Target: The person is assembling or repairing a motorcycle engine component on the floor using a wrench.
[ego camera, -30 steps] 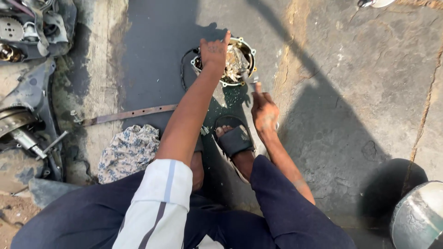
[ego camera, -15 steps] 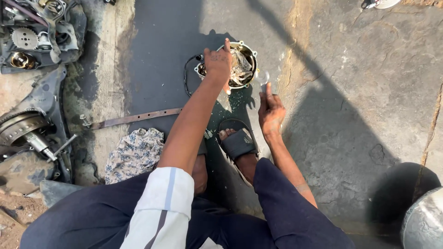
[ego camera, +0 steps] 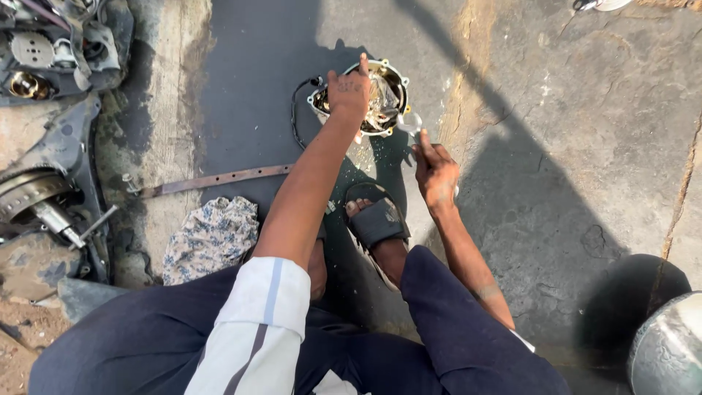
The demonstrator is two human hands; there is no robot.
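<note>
Left hand (ego camera: 349, 91) was closed on the near rim of the round metal housing (ego camera: 380, 91) on the wet concrete floor (ego camera: 556, 146), right hand (ego camera: 436, 174) pinching a small pale tool (ego camera: 411, 123); housing judged heavy, rigid, greasy, best held by its rim.

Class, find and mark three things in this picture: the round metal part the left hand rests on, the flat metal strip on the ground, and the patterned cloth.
round metal part (ego camera: 386, 86), head view, on its inner face right of the hand.
flat metal strip (ego camera: 219, 179), head view, mid-length.
patterned cloth (ego camera: 212, 238), head view, centre of the fabric.
</note>
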